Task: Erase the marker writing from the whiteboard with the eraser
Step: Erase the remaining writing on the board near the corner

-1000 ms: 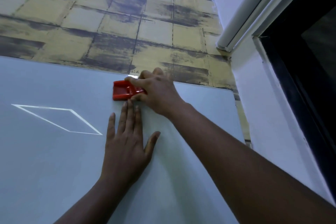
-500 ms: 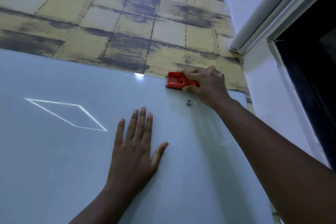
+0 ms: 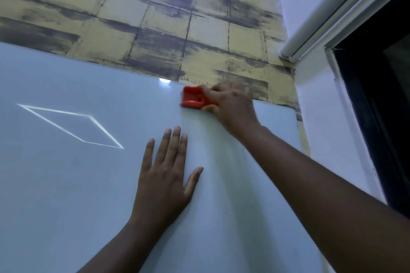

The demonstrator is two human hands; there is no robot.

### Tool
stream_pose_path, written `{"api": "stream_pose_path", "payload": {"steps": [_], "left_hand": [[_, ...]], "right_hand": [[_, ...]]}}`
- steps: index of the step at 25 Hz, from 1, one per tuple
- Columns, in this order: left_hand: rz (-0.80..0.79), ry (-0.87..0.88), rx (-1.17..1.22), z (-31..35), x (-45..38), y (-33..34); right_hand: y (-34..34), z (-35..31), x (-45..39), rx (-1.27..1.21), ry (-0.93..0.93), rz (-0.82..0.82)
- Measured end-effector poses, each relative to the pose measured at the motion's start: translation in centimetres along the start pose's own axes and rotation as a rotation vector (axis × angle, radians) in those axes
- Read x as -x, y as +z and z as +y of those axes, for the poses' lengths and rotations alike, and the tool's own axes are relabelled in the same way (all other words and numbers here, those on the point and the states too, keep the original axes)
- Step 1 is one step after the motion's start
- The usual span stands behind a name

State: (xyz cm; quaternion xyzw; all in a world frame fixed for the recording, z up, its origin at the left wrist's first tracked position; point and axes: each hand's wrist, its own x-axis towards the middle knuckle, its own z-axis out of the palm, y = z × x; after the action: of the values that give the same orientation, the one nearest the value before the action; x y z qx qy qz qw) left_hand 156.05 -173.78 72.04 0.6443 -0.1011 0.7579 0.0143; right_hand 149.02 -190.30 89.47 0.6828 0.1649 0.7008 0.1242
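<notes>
One red plastic eraser [image 3: 195, 99], blocky w/ a hollow ribbed back, sits on the glossy pale whiteboard [image 3: 66, 184] near its top edge, pinched at its right end by the blurred right hand [image 3: 230, 104]. Left hand [image 3: 165, 175] lies flat on the board below it, fingers together, thumb out. One thin white diamond outline [image 3: 71, 126] far left; yellow-grey brick-pattern wall [image 3: 155, 17] above.

We see a dim, bluish scene with a small glare spot [image 3: 164, 80] on the whiteboard's [image 3: 66, 184] far edge, the right hand [image 3: 230, 106] smeared by motion blur, and straight lines bowing toward the frame edges.
</notes>
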Motion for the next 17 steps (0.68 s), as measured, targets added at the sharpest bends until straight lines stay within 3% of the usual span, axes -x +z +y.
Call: {"api": "stream_pose_path", "payload": {"steps": [4, 8, 12, 17], "left_hand": [[-0.005, 0.009, 0.040, -0.6, 1.2, -0.2], [-0.008, 0.003, 0.059, -0.3, 2.1, -0.4], [-0.041, -0.003, 0.060, -0.1, 2.4, -0.7], [-0.052, 0.015, 0.101, 0.0, 3.3, -0.9]], "right_hand": [[0.6, 4.7, 3.4, -0.025, 0.357, 0.028], [1.1, 6.4, 9.1, 0.092, 0.520, 0.043], [1.5, 3.0, 12.3, 0.066, 0.521, 0.079], [1.4, -4.3, 15.5, -0.008, 0.361, 0.119]]}}
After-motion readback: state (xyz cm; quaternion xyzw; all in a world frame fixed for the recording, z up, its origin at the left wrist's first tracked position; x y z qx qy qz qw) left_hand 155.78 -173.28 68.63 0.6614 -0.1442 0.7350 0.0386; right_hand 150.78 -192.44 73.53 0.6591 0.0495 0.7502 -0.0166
